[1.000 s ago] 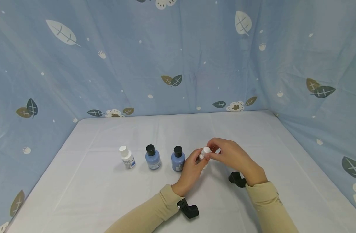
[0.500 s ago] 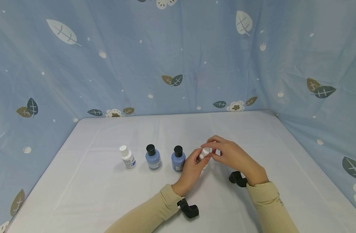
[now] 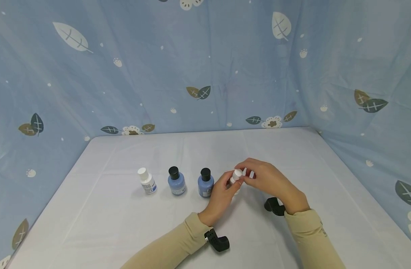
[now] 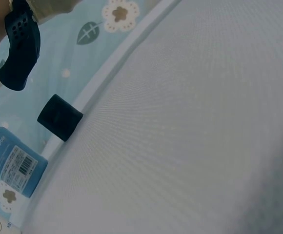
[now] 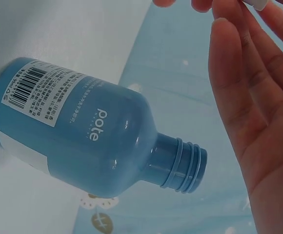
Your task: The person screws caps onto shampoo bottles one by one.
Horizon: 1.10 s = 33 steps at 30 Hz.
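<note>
In the head view my left hand (image 3: 219,198) grips a small white bottle (image 3: 234,179) round its body; the fingers hide most of it. The right hand (image 3: 263,178) pinches the white cap (image 3: 238,173) on its top from the right side. A blue bottle (image 3: 205,186) with a black lid stands just left of the left hand. The right wrist view has a blue bottle (image 5: 102,131) with a bare threaded neck beside a hand (image 5: 258,112), whose fingertips meet a white piece (image 5: 256,4). The left wrist view includes a black cap (image 4: 59,118) on the white surface.
Another blue bottle (image 3: 176,184) with a black lid and a white bottle (image 3: 147,183) stand farther left on the white table (image 3: 134,231). A blue patterned curtain (image 3: 205,67) rises behind and at the sides. Both wrists wear black cameras.
The right fingers reached over the white cap half a second ago, and now they sit back at its right side. The left hand and the standing bottles have stayed in place.
</note>
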Available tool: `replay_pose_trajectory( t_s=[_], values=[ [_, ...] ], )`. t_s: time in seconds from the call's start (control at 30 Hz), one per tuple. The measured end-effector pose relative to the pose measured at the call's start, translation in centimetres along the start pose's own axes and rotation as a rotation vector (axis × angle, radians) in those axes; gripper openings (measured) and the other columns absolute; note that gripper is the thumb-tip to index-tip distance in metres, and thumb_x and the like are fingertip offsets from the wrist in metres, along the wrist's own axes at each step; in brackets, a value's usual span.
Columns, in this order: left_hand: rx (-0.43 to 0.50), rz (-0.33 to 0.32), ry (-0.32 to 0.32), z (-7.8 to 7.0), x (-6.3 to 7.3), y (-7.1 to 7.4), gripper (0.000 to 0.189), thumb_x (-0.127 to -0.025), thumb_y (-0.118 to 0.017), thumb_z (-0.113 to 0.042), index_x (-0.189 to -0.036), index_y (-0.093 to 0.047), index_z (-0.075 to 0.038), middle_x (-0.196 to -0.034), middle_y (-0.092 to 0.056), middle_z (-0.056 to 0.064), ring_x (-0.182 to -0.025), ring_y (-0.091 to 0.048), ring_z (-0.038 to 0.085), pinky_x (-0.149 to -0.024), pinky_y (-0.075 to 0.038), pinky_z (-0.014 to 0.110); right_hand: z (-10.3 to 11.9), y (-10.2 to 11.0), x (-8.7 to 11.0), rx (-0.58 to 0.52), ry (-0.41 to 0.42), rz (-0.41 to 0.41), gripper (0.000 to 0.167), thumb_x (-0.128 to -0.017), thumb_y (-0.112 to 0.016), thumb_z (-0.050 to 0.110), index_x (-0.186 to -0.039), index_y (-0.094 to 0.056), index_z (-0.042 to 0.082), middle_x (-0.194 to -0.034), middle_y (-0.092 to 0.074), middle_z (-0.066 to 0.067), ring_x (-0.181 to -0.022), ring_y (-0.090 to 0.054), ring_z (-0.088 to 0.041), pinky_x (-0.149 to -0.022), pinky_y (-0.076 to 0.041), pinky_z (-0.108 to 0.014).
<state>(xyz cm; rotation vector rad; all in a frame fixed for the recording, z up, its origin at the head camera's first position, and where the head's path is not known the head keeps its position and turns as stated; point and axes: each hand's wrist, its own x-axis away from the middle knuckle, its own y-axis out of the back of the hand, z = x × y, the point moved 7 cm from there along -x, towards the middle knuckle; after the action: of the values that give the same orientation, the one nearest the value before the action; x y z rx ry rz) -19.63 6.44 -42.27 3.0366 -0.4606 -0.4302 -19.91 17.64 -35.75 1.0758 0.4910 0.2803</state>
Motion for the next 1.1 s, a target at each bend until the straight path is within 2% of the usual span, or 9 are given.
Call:
replay_pose_trajectory(
  t_s=[0.2, 0.37, 0.47, 0.57, 0.73, 0.8, 0.9, 1.1],
  values=[
    [-0.015, 0.0, -0.016, 0.1, -0.1, 0.0, 0.027, -0.088, -0.057, -0.018, -0.115, -0.055, -0.012, -0.106, -0.056, -0.002, -0.092, -0.051, 0.014, -0.076, -0.045, 0.026, -0.4, 0.0, -0.1, -0.022, -0.066, -0.001, 0.025, -0.08, -0.067, 0.026, -0.103, -0.059, 0.022, -0.082, -0.055, 0.012, -0.074, -0.052, -0.007, -0.06, -0.042, -0.026],
    [-0.027, -0.004, -0.019, 2.2, -0.7, -0.2, 0.028, -0.088, -0.058, -0.025, -0.115, -0.056, -0.018, -0.105, -0.056, -0.005, -0.091, -0.05, 0.012, -0.075, -0.045, 0.027, -0.7, -0.2, -0.1, -0.039, -0.11, 0.016, 0.023, -0.08, -0.066, 0.031, -0.101, -0.058, 0.024, -0.08, -0.054, 0.012, -0.075, -0.054, -0.013, -0.061, -0.041, -0.027],
    [-0.039, -0.004, -0.023, 3.0, -0.9, -0.3, 0.03, -0.087, -0.057, -0.029, -0.116, -0.055, -0.022, -0.107, -0.056, -0.008, -0.093, -0.05, 0.01, -0.078, -0.044, 0.026, -0.7, -0.3, -0.2, -0.026, -0.124, 0.017, 0.023, -0.08, -0.066, 0.034, -0.099, -0.057, 0.024, -0.079, -0.054, 0.011, -0.073, -0.053, -0.011, -0.061, -0.041, -0.027],
    [-0.043, -0.004, -0.038, 2.8, -0.9, -0.2, 0.031, -0.088, -0.057, -0.028, -0.117, -0.055, -0.02, -0.11, -0.056, -0.006, -0.095, -0.05, 0.01, -0.079, -0.044, 0.027, -0.8, -0.3, -0.2, -0.014, -0.138, 0.014, 0.024, -0.079, -0.066, 0.038, -0.097, -0.057, 0.024, -0.078, -0.054, 0.01, -0.071, -0.051, -0.008, -0.059, -0.04, -0.027],
    [-0.045, 0.001, -0.054, 0.7, -0.3, 0.0, 0.03, -0.088, -0.057, -0.02, -0.116, -0.055, -0.01, -0.108, -0.057, 0.002, -0.091, -0.05, 0.013, -0.075, -0.045, 0.026, -0.9, -0.3, -0.2, -0.003, -0.148, 0.011, 0.03, -0.077, -0.066, 0.044, -0.098, -0.057, 0.025, -0.079, -0.055, 0.01, -0.07, -0.05, -0.006, -0.059, -0.04, -0.026],
    [-0.048, 0.003, -0.052, 0.0, -0.1, 0.0, 0.03, -0.088, -0.057, -0.019, -0.116, -0.055, -0.007, -0.106, -0.057, 0.003, -0.089, -0.05, 0.014, -0.073, -0.045, 0.026, -0.9, -0.3, -0.1, -0.003, -0.142, 0.004, 0.035, -0.076, -0.066, 0.044, -0.102, -0.057, 0.024, -0.083, -0.056, 0.009, -0.072, -0.05, -0.006, -0.06, -0.04, -0.027],
    [-0.048, 0.003, -0.055, -0.1, -0.1, 0.1, 0.031, -0.088, -0.057, -0.019, -0.116, -0.054, -0.007, -0.104, -0.057, 0.004, -0.085, -0.049, 0.014, -0.07, -0.045, 0.025, -0.8, -0.2, 0.0, 0.001, -0.112, -0.01, 0.042, -0.076, -0.066, 0.043, -0.111, -0.057, 0.022, -0.089, -0.056, 0.01, -0.074, -0.051, -0.004, -0.061, -0.041, -0.026],
    [-0.052, -0.001, -0.03, 2.5, -0.7, -0.2, 0.032, -0.087, -0.057, -0.031, -0.118, -0.054, -0.02, -0.103, -0.056, -0.004, -0.083, -0.05, 0.011, -0.068, -0.045, 0.024, -0.1, -0.2, 0.0, 0.033, 0.026, -0.021, 0.042, -0.077, -0.069, 0.03, -0.117, -0.057, 0.022, -0.101, -0.052, 0.012, -0.072, -0.052, -0.002, -0.06, -0.045, -0.02]
  ],
)
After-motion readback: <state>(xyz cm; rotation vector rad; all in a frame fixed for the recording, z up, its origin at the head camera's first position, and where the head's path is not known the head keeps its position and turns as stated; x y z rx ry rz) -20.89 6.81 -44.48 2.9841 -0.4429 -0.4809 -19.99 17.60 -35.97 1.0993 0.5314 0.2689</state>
